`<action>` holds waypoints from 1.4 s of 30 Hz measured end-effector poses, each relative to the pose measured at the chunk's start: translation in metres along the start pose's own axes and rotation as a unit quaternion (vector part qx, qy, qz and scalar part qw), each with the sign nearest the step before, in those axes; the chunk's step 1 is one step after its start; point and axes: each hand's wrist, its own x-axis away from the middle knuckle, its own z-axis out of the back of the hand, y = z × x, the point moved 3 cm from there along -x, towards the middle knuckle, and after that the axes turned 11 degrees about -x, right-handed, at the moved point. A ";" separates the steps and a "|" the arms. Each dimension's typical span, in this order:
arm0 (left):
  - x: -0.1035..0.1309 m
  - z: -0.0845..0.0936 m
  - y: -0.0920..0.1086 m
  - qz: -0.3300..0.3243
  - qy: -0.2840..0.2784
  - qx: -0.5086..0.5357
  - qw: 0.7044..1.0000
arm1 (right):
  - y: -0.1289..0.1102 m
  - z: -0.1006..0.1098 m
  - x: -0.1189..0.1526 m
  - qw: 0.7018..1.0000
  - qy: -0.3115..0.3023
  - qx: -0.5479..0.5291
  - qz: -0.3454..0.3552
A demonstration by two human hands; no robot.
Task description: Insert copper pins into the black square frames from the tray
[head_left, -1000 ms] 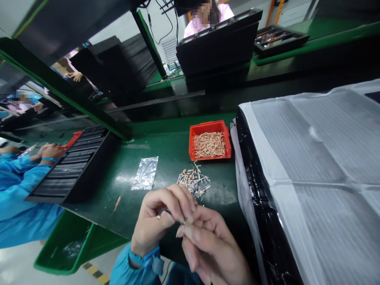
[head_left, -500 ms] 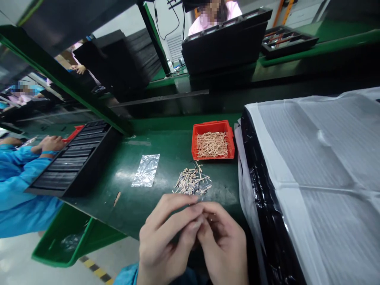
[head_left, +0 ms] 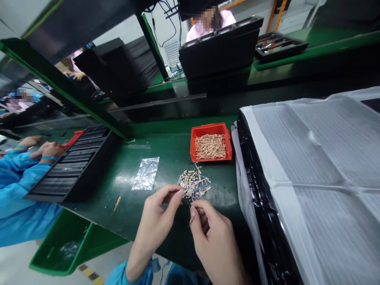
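Observation:
My left hand has thumb and forefinger pinched together at the near left edge of a pile of small flat strips, beige, white and dark. Whatever lies between those fingertips is hidden or too small to make out. Just to the right, my right hand is closed, with a thin dark strip pinched between thumb and forefinger. Behind the pile stands a red bin holding many thin beige strips. A clear plastic bag lies flat to the left of the pile.
A large stack under white sheeting borders the right side. At left, a black slotted tray stands by a co-worker's blue sleeve. Below the table edge is a green bin. Another person sits behind a black box.
My hands were together in front of the pile. They have moved apart, the left reaching forward to the pile's edge, and a thin strip now shows in my right fingers.

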 end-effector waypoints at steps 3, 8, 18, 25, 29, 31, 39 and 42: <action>0.011 0.000 0.012 0.022 -0.028 0.016 0.999 | -0.003 0.000 -0.001 1.000 0.027 -0.002 0.009; 0.020 -0.009 0.020 0.030 -0.101 0.049 0.993 | -0.006 -0.001 -0.003 0.997 0.042 0.046 0.048; 0.020 -0.007 0.028 -0.112 -0.128 0.003 0.985 | -0.003 -0.004 -0.003 0.994 -0.006 0.077 0.078; 0.015 0.010 0.023 -0.193 -0.002 -0.086 0.977 | -0.009 -0.002 -0.004 0.996 -0.020 0.046 0.080; 0.013 0.019 0.017 -0.213 0.030 -0.122 0.969 | -0.012 -0.001 -0.004 0.995 -0.055 -0.007 0.080; 0.013 0.019 0.016 -0.222 0.035 -0.136 0.965 | -0.012 -0.002 -0.004 0.995 -0.066 -0.011 0.076; 0.011 0.019 0.014 -0.248 0.017 -0.174 0.953 | -0.010 -0.004 -0.004 0.994 -0.079 0.010 0.077; 0.009 0.020 0.014 -0.251 0.002 -0.179 0.951 | -0.012 -0.003 -0.004 0.993 -0.087 0.012 0.082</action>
